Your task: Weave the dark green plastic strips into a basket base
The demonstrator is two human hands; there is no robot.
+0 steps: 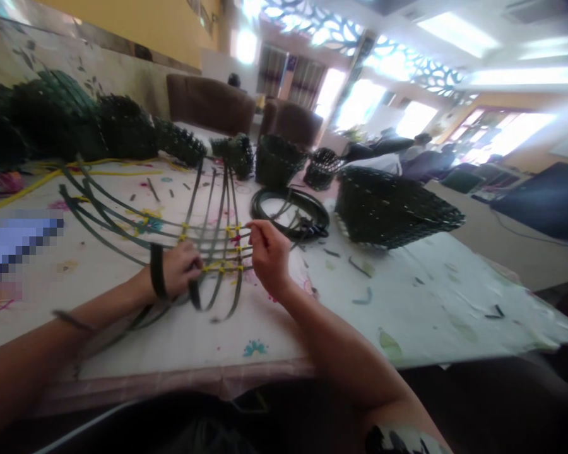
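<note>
A loose lattice of dark green strips [213, 239] crossed and tied with yellow bindings lies on the table in front of me. My left hand [180, 268] is closed on the near-left strips of the lattice, a dark band round its wrist. My right hand [267, 252] pinches the ends of the strips at the lattice's right side, fingers together.
A coil of green strip [288, 211] lies just behind my right hand. A finished dark woven basket [388, 205] lies on its side at the right, several more baskets [123, 129] line the back. Cut scraps [362, 296] dot the white cloth [430, 302]. People sit far right.
</note>
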